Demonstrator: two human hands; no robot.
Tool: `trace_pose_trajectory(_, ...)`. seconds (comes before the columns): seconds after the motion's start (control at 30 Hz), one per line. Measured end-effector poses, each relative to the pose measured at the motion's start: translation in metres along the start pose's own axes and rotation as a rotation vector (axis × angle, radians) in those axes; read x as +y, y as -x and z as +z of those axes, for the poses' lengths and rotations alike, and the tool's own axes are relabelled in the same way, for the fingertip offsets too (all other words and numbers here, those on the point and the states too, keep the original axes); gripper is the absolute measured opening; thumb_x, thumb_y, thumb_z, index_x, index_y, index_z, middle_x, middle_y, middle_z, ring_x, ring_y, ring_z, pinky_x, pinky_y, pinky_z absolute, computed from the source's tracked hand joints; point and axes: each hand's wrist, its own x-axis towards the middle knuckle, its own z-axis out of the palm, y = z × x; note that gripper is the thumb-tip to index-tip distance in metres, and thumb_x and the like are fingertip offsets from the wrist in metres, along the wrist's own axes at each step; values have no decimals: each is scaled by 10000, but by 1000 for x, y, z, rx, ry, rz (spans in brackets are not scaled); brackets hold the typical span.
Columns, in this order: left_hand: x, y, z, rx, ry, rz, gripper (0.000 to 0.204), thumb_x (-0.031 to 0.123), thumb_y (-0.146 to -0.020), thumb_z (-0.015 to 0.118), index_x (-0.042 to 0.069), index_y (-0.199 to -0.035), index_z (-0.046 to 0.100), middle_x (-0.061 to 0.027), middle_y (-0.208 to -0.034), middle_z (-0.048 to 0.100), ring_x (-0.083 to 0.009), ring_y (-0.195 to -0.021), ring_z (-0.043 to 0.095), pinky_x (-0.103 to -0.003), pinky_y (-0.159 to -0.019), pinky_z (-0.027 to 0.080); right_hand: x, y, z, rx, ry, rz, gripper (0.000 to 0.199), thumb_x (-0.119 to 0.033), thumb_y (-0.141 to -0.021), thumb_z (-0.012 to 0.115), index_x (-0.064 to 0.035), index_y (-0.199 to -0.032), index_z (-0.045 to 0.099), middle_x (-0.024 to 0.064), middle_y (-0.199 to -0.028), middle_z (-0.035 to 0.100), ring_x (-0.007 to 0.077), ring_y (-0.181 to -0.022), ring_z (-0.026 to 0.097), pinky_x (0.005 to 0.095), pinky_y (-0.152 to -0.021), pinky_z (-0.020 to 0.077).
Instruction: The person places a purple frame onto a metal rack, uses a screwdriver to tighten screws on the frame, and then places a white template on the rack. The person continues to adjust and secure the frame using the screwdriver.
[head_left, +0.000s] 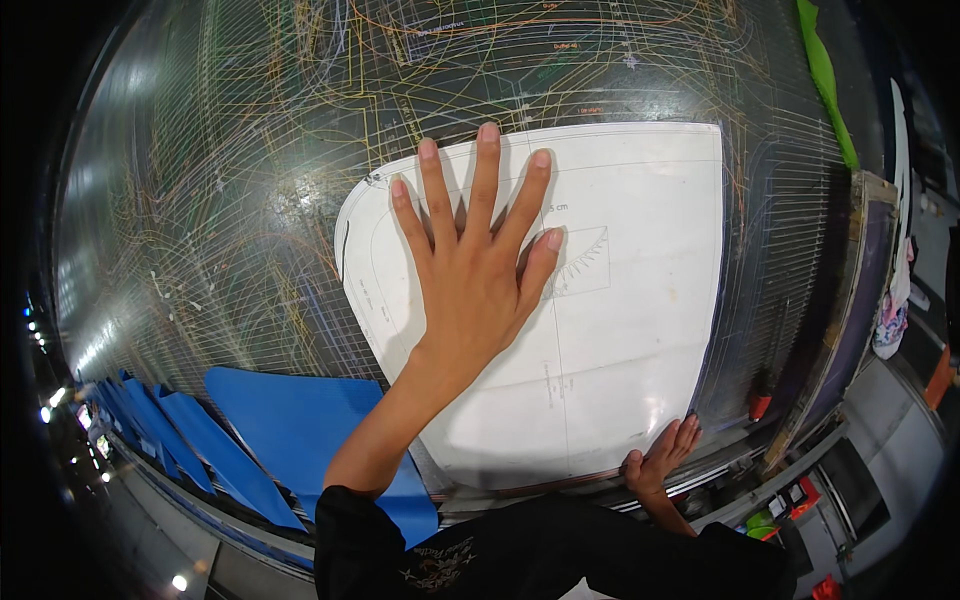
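Observation:
A large white pattern sheet (640,330) with printed lines and a rounded upper left corner lies on the dark table. My left hand (470,275) rests palm down on its upper left part, fingers spread wide, nothing held. At the sheet's lower right corner is my right hand (664,458), its fingers stretched out and lying along the edge. Whether anything is under its palm is hidden. Blue sheet pieces (290,415) lie beside my left forearm, which covers part of them.
Many coloured lines cover the dark tabletop (240,200). A bright green strip (828,80) lies at the far right edge. Near the right side sits a small red object (761,405). A wooden-edged ledge (835,310) runs along the right, with coloured items on a lower surface.

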Motion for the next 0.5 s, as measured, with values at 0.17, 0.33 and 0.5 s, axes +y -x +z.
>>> trace_pose_trajectory(0.17,0,-1,0,-1,2,5,629,473,-1099,540,277,-1689,451,-141,-1811,254,-559,-1641,123,-762,-1271,12,0,3,0,-7,-9,7,859,-555,-1100,392,78,-1671,282,366,-1735,224,516,-1627,210,702,-1291,116)
trace_pose_trajectory(0.33,0,0,0,20,-3,2,622,470,-1100,538,275,-1686,459,-143,-1808,261,-561,-1637,137,-760,-1273,19,-6,-7,-9,-2,-45,14,800,-474,-1087,506,66,-1646,317,356,-1687,315,507,-1589,286,692,-1285,132)
trace_pose_trajectory(0.5,0,-1,2,67,33,25,611,453,-1101,542,266,-1678,472,-147,-1800,281,-561,-1636,143,-746,-1280,28,-21,-79,-62,90,-131,226,413,-227,-978,708,20,-1300,628,262,-1414,529,410,-1326,480,593,-1146,330)
